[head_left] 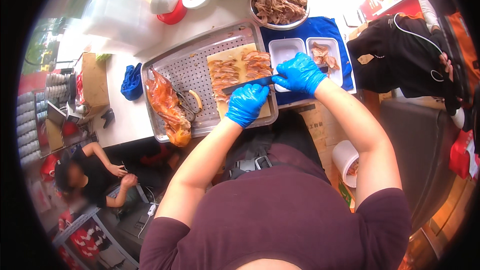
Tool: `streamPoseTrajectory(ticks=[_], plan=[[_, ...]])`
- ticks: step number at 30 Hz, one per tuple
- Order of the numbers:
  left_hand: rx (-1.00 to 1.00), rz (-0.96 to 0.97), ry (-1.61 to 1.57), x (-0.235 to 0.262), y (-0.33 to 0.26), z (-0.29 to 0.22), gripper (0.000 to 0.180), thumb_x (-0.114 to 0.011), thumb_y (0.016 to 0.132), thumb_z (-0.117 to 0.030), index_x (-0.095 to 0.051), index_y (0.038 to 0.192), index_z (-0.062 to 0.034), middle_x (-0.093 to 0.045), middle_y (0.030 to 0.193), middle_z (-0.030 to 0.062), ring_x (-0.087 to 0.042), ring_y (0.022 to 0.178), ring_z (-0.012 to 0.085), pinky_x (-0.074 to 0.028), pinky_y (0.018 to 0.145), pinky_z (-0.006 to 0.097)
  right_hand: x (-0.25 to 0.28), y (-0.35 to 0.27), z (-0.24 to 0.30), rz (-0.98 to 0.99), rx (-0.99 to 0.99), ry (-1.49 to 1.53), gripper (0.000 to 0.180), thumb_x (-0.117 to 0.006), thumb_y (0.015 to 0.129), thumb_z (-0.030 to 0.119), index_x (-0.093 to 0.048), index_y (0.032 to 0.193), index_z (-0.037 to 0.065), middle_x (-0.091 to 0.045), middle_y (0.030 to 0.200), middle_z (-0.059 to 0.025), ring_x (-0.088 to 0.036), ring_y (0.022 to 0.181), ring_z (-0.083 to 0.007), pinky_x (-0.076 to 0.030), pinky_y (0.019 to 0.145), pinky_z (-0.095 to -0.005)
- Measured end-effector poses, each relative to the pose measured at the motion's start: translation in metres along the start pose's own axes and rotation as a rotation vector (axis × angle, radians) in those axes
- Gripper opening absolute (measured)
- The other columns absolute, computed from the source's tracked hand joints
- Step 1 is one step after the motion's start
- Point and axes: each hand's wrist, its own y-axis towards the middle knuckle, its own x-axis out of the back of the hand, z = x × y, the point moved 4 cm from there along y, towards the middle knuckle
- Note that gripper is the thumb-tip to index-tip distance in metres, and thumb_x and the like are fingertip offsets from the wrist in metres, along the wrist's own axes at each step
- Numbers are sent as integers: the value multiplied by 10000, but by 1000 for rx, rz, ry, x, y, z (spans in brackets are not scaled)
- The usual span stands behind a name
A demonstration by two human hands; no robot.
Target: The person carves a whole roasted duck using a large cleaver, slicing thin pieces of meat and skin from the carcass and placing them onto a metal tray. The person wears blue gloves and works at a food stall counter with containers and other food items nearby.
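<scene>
Head view: the left hand's (248,104) gloved fingers curl together over the knife's (267,80) blade; the right hand's (300,74) wrap its other end — apparently the handle, mostly hidden. The knife crosses the board (240,72) at frame centre, among sliced meat (257,64) — a roast bird (167,107) sits further left, a white tub (286,49) upper right.
</scene>
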Motion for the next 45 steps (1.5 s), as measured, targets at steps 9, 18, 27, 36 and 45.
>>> streamPoseTrajectory(ticks=[9,18,27,36,45], plan=[[114,-35,-55,-14,-3,-1,89,-624,863,-198,-652,945,-175,-624,781,58,-649,698,251,-516,555,383,18,-37,-11,-154,-249,181,363,-599,897,439,-674,759,111,-652,686,-141,-654,638,-338,-515,604,-438],[156,-141,-213,13,-10,-7,115,-644,868,-202,-685,974,-185,-641,756,55,-647,649,248,-513,541,371,15,-103,22,-261,-772,1279,328,-552,993,315,-593,823,38,-604,642,-89,-606,541,-162,-499,523,-288],[1144,-553,-105,132,-176,116,651,-824,782,-243,-524,1275,57,-598,1229,217,-590,1125,282,-478,981,359,29,-80,30,-496,-890,1792,265,-567,985,279,-598,1108,46,-632,824,-46,-618,710,-141,-520,634,-262],[1258,-428,-1468,54,-213,176,411,-788,771,-152,-622,1128,-32,-676,992,92,-667,856,177,-560,752,326,13,27,145,-100,-606,1712,335,-525,1006,238,-488,1310,102,-608,878,-35,-611,764,-151,-532,687,-303],[1018,-363,-2302,153,-194,159,540,-651,803,-139,-499,1297,16,-661,1115,166,-670,1005,290,-544,925,432,62,128,222,-265,-51,524,222,-605,930,319,-649,898,104,-633,764,-146,-625,724,-357,-499,605,-430]])
